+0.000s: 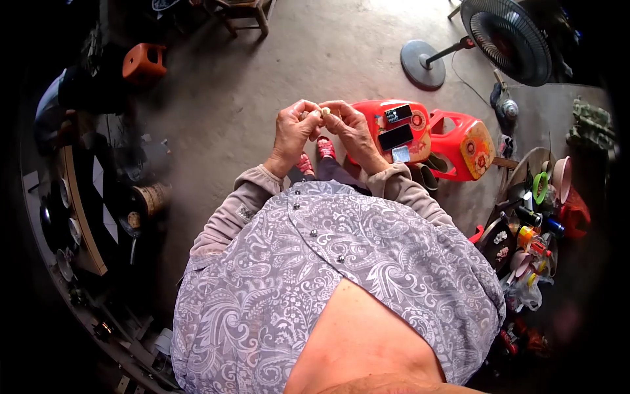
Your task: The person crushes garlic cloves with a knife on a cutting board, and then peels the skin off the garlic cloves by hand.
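Observation:
A small whitish piece [325, 111] shows between the fingertips of both hands, held up in front of my body; it is too small to name. My left hand [293, 134] is closed in a pinch at its left side. From the other side my right hand [354, 131] pinches it, thumb and forefinger meeting around it. Just beyond the right hand stands a red plastic stool [367, 111] with two dark phones, the nearer phone [396, 136] and the farther phone [398, 113], on its top. A small pale blue packet [400, 154] lies at the stool's near edge.
A second red stool [476, 150] stands right of the first, with dark shoes [426, 172] below. A standing fan [505, 43] is at the upper right. Bowls and bottles crowd a round table [525, 177] at right. An orange stool [144, 64] stands at upper left.

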Demonstrator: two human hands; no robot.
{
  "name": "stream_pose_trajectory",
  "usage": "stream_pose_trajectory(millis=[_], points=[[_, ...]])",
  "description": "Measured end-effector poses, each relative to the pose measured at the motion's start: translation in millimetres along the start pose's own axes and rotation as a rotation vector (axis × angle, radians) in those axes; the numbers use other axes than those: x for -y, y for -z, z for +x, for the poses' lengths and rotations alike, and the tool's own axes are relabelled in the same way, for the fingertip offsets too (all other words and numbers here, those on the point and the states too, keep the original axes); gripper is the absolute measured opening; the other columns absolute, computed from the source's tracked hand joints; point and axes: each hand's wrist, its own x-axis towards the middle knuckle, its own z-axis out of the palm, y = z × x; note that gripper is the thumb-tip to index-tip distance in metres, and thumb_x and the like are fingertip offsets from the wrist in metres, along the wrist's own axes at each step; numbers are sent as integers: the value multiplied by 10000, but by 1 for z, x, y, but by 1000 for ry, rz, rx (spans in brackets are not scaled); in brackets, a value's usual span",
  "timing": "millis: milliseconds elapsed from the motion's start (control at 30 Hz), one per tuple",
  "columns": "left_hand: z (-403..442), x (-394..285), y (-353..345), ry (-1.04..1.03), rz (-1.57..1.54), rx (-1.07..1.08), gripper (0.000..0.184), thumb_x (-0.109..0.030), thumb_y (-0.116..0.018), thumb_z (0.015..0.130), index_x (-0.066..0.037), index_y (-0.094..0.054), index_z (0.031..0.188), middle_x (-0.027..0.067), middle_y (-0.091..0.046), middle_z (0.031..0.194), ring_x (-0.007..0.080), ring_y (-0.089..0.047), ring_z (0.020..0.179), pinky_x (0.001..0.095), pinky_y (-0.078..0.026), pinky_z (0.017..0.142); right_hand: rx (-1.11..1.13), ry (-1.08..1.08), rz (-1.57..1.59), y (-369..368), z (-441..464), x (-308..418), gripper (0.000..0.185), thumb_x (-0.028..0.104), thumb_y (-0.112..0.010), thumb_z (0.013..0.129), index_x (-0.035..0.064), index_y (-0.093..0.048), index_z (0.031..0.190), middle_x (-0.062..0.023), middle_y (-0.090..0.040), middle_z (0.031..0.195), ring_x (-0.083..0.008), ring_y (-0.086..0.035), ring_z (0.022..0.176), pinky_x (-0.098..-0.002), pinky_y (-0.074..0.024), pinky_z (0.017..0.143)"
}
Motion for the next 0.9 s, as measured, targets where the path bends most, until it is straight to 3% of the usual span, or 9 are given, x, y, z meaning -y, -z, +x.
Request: stream_pose_trajectory(millis=[167, 300, 500, 600, 700, 833, 900], points=[[17, 7, 0, -23, -276, 33, 139, -150, -589, 966, -22, -593, 1022, 38, -645, 878, 67, -571, 688, 205, -459, 614, -133, -38, 506, 2, 18, -8, 272, 175, -577, 985, -4, -602, 1190, -9, -636, 951, -66, -575, 799, -191, -486, 743], [40, 2, -7, -97, -414, 72, 133, -147, -594, 966, -41, -570, 1043, 52, -650, 944, 78, -584, 765, 241, -482, 705, -80, -32, 682, 27, 43, -6, 273, 179, -577, 984, 7, -594, 1196, -40, -652, 962, -77, -598, 808, -191, -510, 723], [82, -11, -15, -143, -518, 55, 87, -120, -600, 936, -47, -563, 964, 95, -645, 998, 96, -585, 806, 266, -502, 761, -91, 40, 611, 46, 85, 7, 242, 191, -586, 981, 23, -595, 1156, -56, -662, 973, -69, -579, 776, -187, -504, 713], [93, -22, -17, -38, -546, 51, 87, -118, -602, 922, -47, -552, 935, 103, -630, 971, 96, -581, 789, 255, -498, 733, -77, 32, 585, 52, 92, 7, 233, 193, -596, 976, 32, -596, 1144, -56, -663, 973, -65, -570, 765, -185, -500, 705], [111, -19, -8, 42, -528, 178, 83, -119, -595, 927, -54, -544, 921, 83, -615, 929, 87, -567, 754, 239, -485, 685, -134, 48, 591, 56, 98, 7, 242, 195, -603, 973, 38, -596, 1156, -53, -663, 975, -60, -566, 762, -186, -500, 705], [122, -27, -4, 72, -380, 168, 59, -104, -585, 936, -56, -553, 948, 39, -607, 885, 71, -539, 695, 227, -459, 620, -231, 146, 481, 65, 103, 19, 268, 201, -614, 969, 39, -608, 1182, -31, -658, 948, -44, -535, 739, -181, -471, 681], [126, -39, -6, 22, -211, 90, 64, -109, -590, 946, -51, -571, 966, 19, -606, 857, 62, -526, 664, 225, -446, 596, -155, 183, 273, 61, 100, 28, 283, 206, -619, 968, 37, -614, 1195, -8, -647, 918, -39, -509, 722, -179, -444, 662]])
